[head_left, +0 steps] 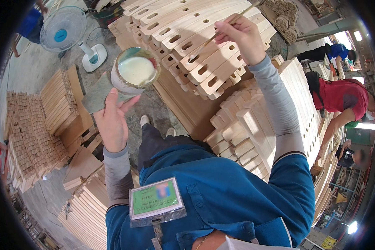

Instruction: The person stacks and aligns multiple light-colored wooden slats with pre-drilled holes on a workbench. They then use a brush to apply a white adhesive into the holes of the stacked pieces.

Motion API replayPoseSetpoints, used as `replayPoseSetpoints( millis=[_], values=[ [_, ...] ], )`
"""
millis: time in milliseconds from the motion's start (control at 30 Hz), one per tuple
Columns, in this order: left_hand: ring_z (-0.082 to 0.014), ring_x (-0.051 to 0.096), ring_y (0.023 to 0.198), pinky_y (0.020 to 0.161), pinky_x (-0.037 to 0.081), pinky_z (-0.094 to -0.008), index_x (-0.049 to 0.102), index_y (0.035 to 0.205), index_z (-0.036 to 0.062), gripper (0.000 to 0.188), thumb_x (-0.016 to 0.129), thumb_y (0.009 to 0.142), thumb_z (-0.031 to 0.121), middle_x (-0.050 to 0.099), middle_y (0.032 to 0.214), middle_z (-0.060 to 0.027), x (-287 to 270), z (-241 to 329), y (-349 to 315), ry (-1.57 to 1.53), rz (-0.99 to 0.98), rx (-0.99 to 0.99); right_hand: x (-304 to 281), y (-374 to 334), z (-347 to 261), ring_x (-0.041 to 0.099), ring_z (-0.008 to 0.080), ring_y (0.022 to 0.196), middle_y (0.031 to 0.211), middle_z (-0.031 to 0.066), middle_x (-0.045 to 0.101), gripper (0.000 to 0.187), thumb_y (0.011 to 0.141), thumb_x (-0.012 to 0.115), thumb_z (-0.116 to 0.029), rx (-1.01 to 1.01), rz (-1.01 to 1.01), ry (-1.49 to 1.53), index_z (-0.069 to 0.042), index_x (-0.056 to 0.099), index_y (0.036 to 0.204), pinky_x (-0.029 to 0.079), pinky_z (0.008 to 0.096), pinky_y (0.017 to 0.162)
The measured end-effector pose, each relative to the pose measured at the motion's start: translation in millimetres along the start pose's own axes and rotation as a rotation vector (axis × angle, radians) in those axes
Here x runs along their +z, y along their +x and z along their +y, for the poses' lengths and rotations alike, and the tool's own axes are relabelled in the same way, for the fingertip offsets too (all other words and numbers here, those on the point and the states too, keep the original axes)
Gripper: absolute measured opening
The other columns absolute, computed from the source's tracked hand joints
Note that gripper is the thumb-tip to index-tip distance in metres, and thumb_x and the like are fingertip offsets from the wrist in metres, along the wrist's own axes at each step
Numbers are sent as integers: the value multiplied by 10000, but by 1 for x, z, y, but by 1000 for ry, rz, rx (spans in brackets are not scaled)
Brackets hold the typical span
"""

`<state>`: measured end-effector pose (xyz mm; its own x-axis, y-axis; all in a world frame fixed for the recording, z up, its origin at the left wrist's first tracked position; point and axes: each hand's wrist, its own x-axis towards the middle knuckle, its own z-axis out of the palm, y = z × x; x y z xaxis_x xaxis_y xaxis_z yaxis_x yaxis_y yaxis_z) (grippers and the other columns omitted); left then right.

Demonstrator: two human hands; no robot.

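Observation:
A round cup point(121, 86) of creamy white liquid sits in my left hand point(113, 127). Against the cup, the same hand also holds a flat grey sheet point(96, 96), perhaps sandpaper. My right hand point(241, 36) pinches a thin brush point(207, 43) partway along its handle. The brush's pale tip reaches down to an oval slot near the end of a board in a stack of light wooden boards point(166, 30); whether it touches the wood I cannot tell. Rows of slots run along these board ends.
Another stack of wooden pieces point(254, 121) stands close on my right, beneath my forearm. A white and blue fan point(63, 30) stands at the far left, and bundled wood strips point(33, 137) are piled below it. A person in red point(341, 95) leans over boards at the right.

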<state>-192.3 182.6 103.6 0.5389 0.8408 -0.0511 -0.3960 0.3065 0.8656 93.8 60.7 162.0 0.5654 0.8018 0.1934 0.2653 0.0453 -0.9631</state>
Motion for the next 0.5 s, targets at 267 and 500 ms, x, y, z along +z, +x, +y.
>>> replayPoseSetpoints(
  millis=[267,500],
  values=[
    [-257,589,921,731,548,-417,389,1238,-33,354,413,895,50,506,1151,-129,-4,-2,2,21,16,-16,29,-11,-19,577,79,631,658,26,585,138,838,605,-140,-288,-215,-625,-11,565,806,480,218,584],
    [-245,583,925,713,554,-414,384,1242,-33,359,414,893,41,492,1163,-132,6,4,-3,11,-15,35,25,-4,-15,579,62,625,642,31,596,160,822,628,-161,-318,-185,-661,-19,564,788,467,206,549]
  ],
)
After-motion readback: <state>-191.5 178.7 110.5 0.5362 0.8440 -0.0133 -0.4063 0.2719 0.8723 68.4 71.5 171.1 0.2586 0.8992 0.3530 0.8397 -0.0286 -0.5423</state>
